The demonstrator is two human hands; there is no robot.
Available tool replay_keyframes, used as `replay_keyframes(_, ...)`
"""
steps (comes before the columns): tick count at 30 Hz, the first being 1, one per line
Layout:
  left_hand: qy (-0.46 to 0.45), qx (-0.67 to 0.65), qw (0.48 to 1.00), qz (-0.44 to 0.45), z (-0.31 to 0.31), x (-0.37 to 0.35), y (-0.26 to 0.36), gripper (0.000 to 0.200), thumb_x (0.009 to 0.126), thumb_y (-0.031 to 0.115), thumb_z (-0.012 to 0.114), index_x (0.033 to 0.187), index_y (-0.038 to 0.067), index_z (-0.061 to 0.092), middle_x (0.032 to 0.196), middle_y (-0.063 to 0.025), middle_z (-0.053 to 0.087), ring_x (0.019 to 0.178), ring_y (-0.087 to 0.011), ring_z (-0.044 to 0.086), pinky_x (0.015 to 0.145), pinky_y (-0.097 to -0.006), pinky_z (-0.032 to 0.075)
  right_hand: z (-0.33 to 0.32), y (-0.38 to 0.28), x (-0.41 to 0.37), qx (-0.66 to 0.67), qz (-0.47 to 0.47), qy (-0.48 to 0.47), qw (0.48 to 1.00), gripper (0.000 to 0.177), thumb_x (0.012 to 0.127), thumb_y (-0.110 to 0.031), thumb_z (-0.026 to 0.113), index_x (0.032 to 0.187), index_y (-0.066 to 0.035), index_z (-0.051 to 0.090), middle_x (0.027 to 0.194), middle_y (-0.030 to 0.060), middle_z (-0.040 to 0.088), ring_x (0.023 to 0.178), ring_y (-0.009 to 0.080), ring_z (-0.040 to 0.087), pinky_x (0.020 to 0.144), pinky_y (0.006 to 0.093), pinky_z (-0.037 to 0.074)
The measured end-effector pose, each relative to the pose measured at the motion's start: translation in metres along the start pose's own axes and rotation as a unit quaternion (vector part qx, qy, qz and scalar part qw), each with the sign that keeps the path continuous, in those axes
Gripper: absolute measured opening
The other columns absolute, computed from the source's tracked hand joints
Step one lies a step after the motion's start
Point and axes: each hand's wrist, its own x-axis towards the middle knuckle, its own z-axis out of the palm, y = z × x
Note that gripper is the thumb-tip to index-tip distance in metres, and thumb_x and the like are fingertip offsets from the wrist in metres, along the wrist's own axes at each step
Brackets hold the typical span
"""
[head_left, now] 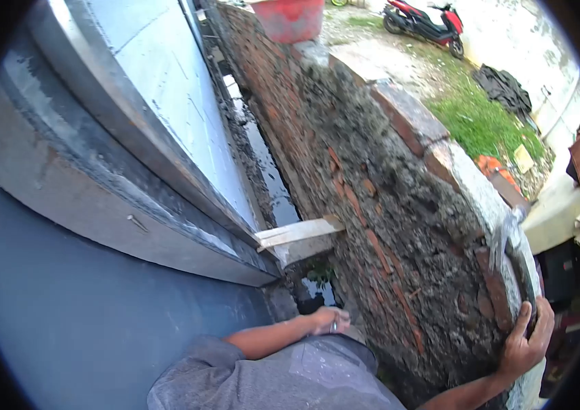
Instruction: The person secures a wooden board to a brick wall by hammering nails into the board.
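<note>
My left hand is held in front of my grey shirt, its fingers curled together, and whether anything is in them is too small to tell. At the right, my right hand rests on the top edge of the rough brick wall, fingers spread apart. Just beyond those fingers a trowel-like tool lies along the wall top, with a clear plastic piece beside it. Between the wall and the building, a wooden board spans the narrow gap.
A red bucket stands on the wall's far end. Water lies in the gap below. The blue-grey building wall is close on the left. Beyond the brick wall are grass, a dark cloth and a red scooter.
</note>
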Motion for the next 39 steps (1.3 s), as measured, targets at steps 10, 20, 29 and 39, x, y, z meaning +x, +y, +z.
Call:
replay_keyframes(10,0.001,0.008,1.000,0.030,0.030,-0.027,0.056,0.028,0.101,0.009,0.037,0.123,-0.002,0.052,0.114,-0.0129,0.058,0.108,-0.0254,0.061,0.094,-0.0411,0.051,-0.001,-0.002,-0.004,0.012,0.022,0.029,0.999,0.027,0.097,-0.018,0.060,0.113,0.004,0.061,0.114,0.0172,0.064,0.107,0.0309,0.061,0.095,0.0392,0.046)
replay_keyframes(20,0.020,-0.150,0.975,0.161,0.065,-0.047,0.110,0.028,0.100,0.021,0.047,0.115,-0.001,0.055,0.114,-0.0153,0.060,0.107,-0.0264,0.062,0.094,-0.0427,0.053,0.089,-0.146,-0.070,0.423,0.036,-0.132,0.896,0.015,0.080,-0.004,0.066,0.094,0.000,0.065,0.082,0.0146,0.064,0.073,0.0316,0.062,0.068,0.0382,0.049)
replay_keyframes(29,0.097,-0.213,0.956,0.176,0.058,-0.040,0.096,0.021,0.097,0.026,0.054,0.101,0.006,0.056,0.089,-0.0096,0.063,0.079,-0.0240,0.066,0.078,-0.0464,0.057,0.232,-0.199,-0.195,0.421,0.119,-0.427,0.791,0.017,0.085,-0.016,0.070,0.086,0.000,0.065,0.078,0.0161,0.069,0.069,0.0279,0.068,0.065,0.0381,0.050)
replay_keyframes(39,0.146,-0.167,0.942,0.252,0.051,-0.011,0.092,0.025,0.094,0.005,0.044,0.116,0.000,0.055,0.099,-0.0137,0.062,0.081,-0.0242,0.065,0.075,-0.0394,0.057,0.276,-0.197,-0.195,0.477,0.096,-0.428,0.762,0.012,0.083,-0.007,0.068,0.077,0.003,0.064,0.069,0.0116,0.066,0.062,0.0164,0.060,0.060,0.0331,0.047)
